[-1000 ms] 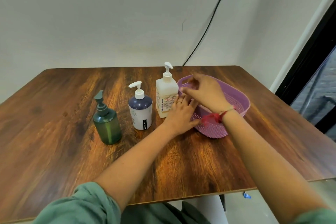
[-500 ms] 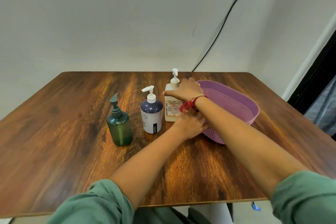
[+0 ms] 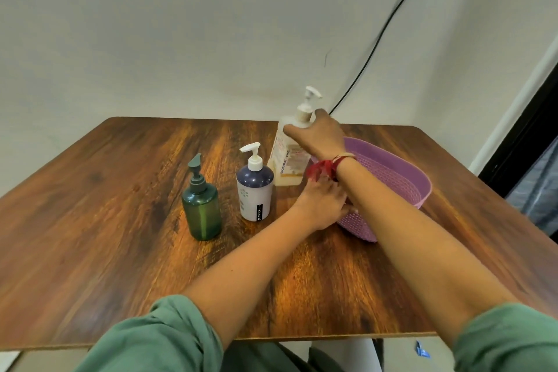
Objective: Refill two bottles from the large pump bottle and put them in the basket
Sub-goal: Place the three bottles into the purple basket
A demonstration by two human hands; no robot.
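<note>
My right hand grips the large cream pump bottle around its shoulder, just below the white pump. The bottle leans slightly, its base at the table beside the purple basket. My left hand rests against the basket's near left wall, its fingers partly hidden under my right wrist. A small white bottle with a navy top stands left of the large one. A small green pump bottle stands farther left. Both small bottles are upright with their pumps on.
The wooden table reaches to a white wall at the back. A black cable runs down that wall behind the basket. The basket shows nothing inside. A dark door frame stands off the table's right side.
My right hand went from above the basket to the large bottle's shoulder and took hold of it; the bottle now leans. My left hand stayed by the basket. The camera moved closer.
</note>
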